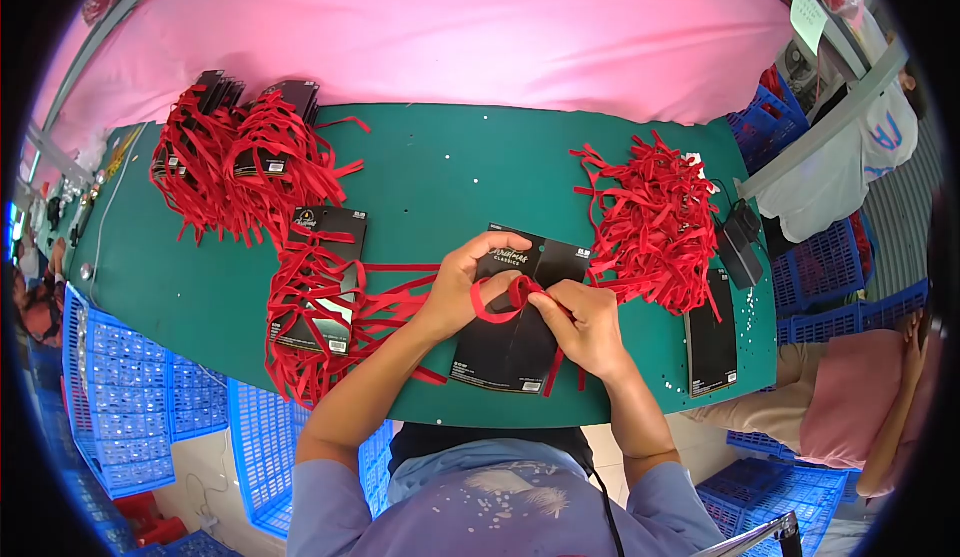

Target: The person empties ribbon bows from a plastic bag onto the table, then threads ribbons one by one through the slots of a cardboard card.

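Both hands meet over a black printed card that lies on the green table. My left hand is closed on a red ribbon, which curls in a loop between the two hands. My right hand pinches the same ribbon near the card's middle, thumb pressed to fingers. Red ends hang below my right hand. Left of the card lies a stack of black cards strung with red ribbons. A large heap of loose red ribbons sits to the right.
Ribboned card bundles stand at the back left of the green table. A black card pile and a dark device are at the right. Blue crates stand around. Another person is at the right.
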`<state>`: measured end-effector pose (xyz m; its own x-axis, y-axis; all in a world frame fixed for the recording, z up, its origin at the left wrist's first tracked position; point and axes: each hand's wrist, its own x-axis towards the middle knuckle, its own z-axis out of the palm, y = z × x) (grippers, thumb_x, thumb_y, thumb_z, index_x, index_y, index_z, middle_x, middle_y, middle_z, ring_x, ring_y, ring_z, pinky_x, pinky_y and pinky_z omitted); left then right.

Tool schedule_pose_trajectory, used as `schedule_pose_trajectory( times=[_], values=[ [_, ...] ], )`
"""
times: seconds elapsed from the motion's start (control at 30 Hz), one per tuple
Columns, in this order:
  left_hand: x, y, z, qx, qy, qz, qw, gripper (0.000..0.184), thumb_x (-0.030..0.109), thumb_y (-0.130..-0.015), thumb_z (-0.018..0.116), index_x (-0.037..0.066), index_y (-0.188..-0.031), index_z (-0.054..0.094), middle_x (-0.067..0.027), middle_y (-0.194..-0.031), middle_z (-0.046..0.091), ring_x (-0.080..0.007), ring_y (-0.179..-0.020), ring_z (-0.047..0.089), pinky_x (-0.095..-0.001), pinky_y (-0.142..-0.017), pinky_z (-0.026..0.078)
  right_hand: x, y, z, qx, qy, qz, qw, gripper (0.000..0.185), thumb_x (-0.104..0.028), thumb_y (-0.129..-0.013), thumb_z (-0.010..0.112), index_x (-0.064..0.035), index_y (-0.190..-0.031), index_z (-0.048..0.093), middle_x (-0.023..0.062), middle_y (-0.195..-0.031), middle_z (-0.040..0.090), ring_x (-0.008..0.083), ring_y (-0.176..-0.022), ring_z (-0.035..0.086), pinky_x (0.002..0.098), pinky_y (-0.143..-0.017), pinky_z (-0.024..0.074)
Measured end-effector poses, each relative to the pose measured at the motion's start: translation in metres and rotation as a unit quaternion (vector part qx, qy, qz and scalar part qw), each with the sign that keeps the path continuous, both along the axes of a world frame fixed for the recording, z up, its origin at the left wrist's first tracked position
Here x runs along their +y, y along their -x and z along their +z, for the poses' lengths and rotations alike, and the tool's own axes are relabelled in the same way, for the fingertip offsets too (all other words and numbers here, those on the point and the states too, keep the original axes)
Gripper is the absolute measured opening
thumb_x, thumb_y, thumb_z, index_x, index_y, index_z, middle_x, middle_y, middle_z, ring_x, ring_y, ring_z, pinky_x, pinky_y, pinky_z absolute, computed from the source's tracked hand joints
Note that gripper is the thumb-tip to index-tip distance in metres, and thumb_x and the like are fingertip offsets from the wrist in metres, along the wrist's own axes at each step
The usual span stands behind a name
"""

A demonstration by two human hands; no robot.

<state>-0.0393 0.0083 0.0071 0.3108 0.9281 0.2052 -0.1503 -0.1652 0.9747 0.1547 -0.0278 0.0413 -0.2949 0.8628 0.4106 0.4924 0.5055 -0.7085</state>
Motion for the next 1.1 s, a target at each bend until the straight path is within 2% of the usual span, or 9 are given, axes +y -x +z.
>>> schedule_pose_trajectory(
  times=[0.07, 0.17, 0.27, 0.47, 0.57, 0.77, 0.87, 1.07, 1.1],
  values=[
    [0.000, -0.001, 0.000, -0.044, 0.025, -0.008, 0.999, 0.032, -0.005, -0.090, 0.064, 0.003, -0.121, 0.061, -0.0025, -0.117, 0.060, -0.0079, -0.099, 0.059, -0.0236, -0.081, 0.050, 0.000, 0.001, 0.000, -0.012, -0.041, 0.007, 0.999, 0.023, -0.009, -0.087, 0.071, -0.0003, -0.071, 0.058, 0.0105, -0.060, 0.051, 0.0259, -0.045, 0.047, 0.0363, -0.043, 0.0343],
    [0.002, -0.001, -0.005, 0.015, -0.046, 0.012, 0.999, 0.032, -0.007, -0.090, 0.062, 0.003, -0.121, 0.060, -0.0028, -0.116, 0.060, -0.0077, -0.098, 0.059, -0.0242, -0.083, 0.051, 0.000, 0.000, 0.002, -0.031, -0.053, 0.010, 0.998, 0.022, -0.008, -0.087, 0.071, -0.0007, -0.071, 0.058, 0.0110, -0.061, 0.053, 0.0278, -0.046, 0.050, 0.0374, -0.043, 0.0347],
    [-0.001, -0.001, 0.001, -0.009, 0.003, 0.002, 1.000, 0.034, -0.008, -0.089, 0.062, 0.003, -0.121, 0.059, -0.0034, -0.115, 0.060, -0.0087, -0.099, 0.060, -0.0255, -0.087, 0.050, -0.002, 0.001, 0.001, -0.017, -0.039, 0.002, 0.999, 0.023, -0.009, -0.088, 0.071, -0.0006, -0.071, 0.058, 0.0105, -0.059, 0.050, 0.0262, -0.045, 0.046, 0.0364, -0.043, 0.0342],
    [-0.005, -0.003, 0.001, -0.013, -0.039, 0.002, 0.999, 0.034, -0.009, -0.089, 0.062, 0.003, -0.120, 0.059, -0.0036, -0.115, 0.060, -0.0097, -0.100, 0.060, -0.0266, -0.089, 0.050, -0.005, -0.005, 0.006, 0.114, 0.182, -0.015, 0.976, 0.028, -0.014, -0.094, 0.066, -0.0002, -0.071, 0.060, 0.0000, -0.056, 0.048, 0.0050, -0.050, 0.039, 0.0285, -0.045, 0.0290],
    [-0.009, 0.000, 0.009, 0.022, -0.074, 0.000, 0.997, 0.032, -0.009, -0.090, 0.060, 0.003, -0.120, 0.059, -0.0027, -0.114, 0.060, -0.0091, -0.100, 0.060, -0.0255, -0.087, 0.050, -0.003, -0.008, 0.004, 0.154, 0.212, -0.001, 0.965, 0.028, -0.015, -0.096, 0.065, -0.0006, -0.072, 0.062, -0.0040, -0.057, 0.050, 0.0008, -0.055, 0.039, 0.0253, -0.046, 0.0276],
    [-0.008, 0.005, 0.014, -0.054, 0.120, -0.052, 0.990, 0.026, -0.002, -0.092, 0.058, 0.005, -0.117, 0.061, -0.0025, -0.113, 0.060, -0.0081, -0.098, 0.058, -0.0237, -0.087, 0.047, 0.006, -0.019, 0.005, 0.257, 0.340, 0.095, 0.900, 0.026, -0.015, -0.096, 0.066, 0.0003, -0.074, 0.065, -0.0027, -0.058, 0.051, 0.0029, -0.052, 0.040, 0.0231, -0.047, 0.0289],
    [-0.008, 0.004, 0.021, -0.076, 0.164, -0.041, 0.983, 0.025, 0.000, -0.092, 0.057, 0.005, -0.116, 0.062, -0.0023, -0.112, 0.060, -0.0089, -0.098, 0.058, -0.0233, -0.087, 0.045, 0.006, -0.019, 0.008, 0.250, 0.353, 0.104, 0.896, 0.025, -0.015, -0.096, 0.066, 0.0004, -0.076, 0.067, -0.0022, -0.058, 0.051, 0.0036, -0.052, 0.041, 0.0231, -0.047, 0.0301],
    [-0.002, 0.004, 0.009, 0.057, -0.094, 0.011, 0.994, 0.025, -0.002, -0.091, 0.060, 0.004, -0.115, 0.062, -0.0023, -0.112, 0.060, -0.0107, -0.103, 0.057, -0.0262, -0.091, 0.046, -0.004, -0.006, 0.011, 0.117, 0.197, 0.056, 0.972, 0.021, -0.009, -0.092, 0.069, 0.0023, -0.075, 0.065, 0.0005, -0.059, 0.051, 0.0059, -0.052, 0.042, 0.0271, -0.046, 0.0316],
    [-0.004, 0.005, 0.012, 0.028, -0.042, -0.003, 0.999, 0.025, -0.003, -0.091, 0.061, 0.004, -0.115, 0.062, -0.0026, -0.113, 0.060, -0.0105, -0.104, 0.057, -0.0270, -0.091, 0.046, -0.005, -0.005, 0.013, 0.088, 0.171, 0.055, 0.980, 0.020, -0.008, -0.091, 0.069, 0.0025, -0.074, 0.065, 0.0011, -0.059, 0.053, 0.0059, -0.052, 0.043, 0.0268, -0.046, 0.0323]
  ],
)
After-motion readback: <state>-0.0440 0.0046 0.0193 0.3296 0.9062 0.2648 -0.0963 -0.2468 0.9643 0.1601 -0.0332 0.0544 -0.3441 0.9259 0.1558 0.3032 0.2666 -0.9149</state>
